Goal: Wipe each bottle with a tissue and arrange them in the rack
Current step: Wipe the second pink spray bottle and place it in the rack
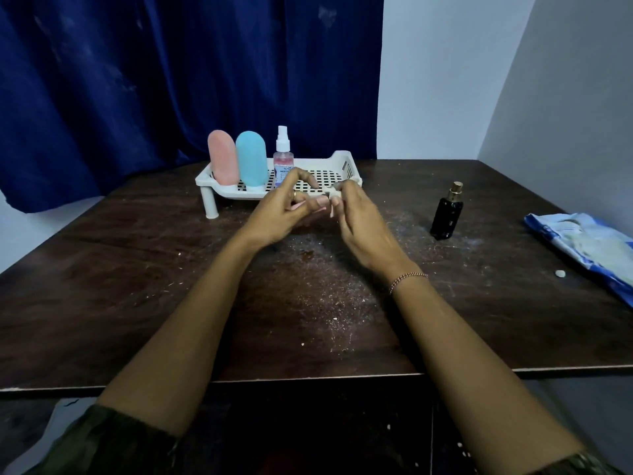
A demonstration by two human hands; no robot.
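Observation:
A white perforated rack [337, 166] stands at the back of the dark table. In it stand a pink bottle [223, 156], a blue bottle [251, 157] and a clear spray bottle [283, 156] with pink liquid. A black perfume bottle [447, 214] stands on the table to the right, outside the rack. My left hand [284, 210] and my right hand [356, 221] meet in front of the rack and pinch a small scrap of white tissue [333, 195] between their fingertips.
A blue and white tissue pack [589, 245] lies at the table's right edge, with a small white tissue ball [559, 273] beside it. White crumbs are scattered over the dark table [137, 286]. A blue curtain [171, 80] hangs behind the rack.

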